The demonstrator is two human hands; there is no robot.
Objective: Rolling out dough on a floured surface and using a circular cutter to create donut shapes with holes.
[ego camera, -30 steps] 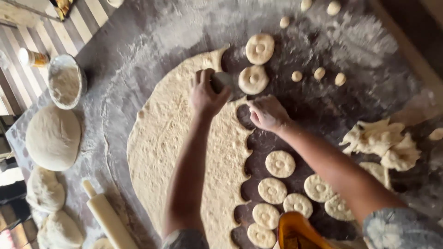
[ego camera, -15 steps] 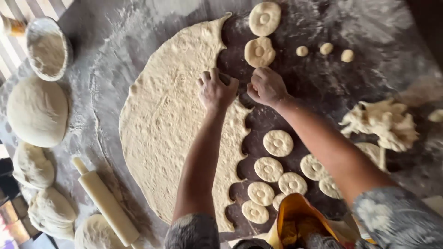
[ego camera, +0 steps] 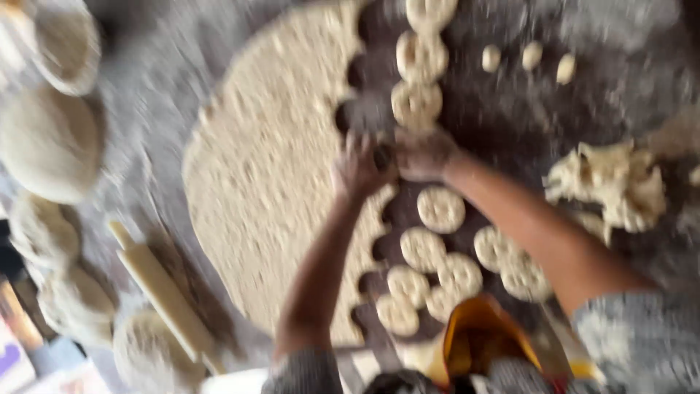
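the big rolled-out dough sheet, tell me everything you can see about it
The rolled-out dough sheet is a large, pale tan, roughly oval slab lying flat on the floured dark work surface. Its top looks dimpled, though the frame is motion-blurred. Its right edge is scalloped with round bites where rounds were cut out. The left hand rests on that edge, close against the right hand. A wooden rolling pin lies beside its lower left edge.
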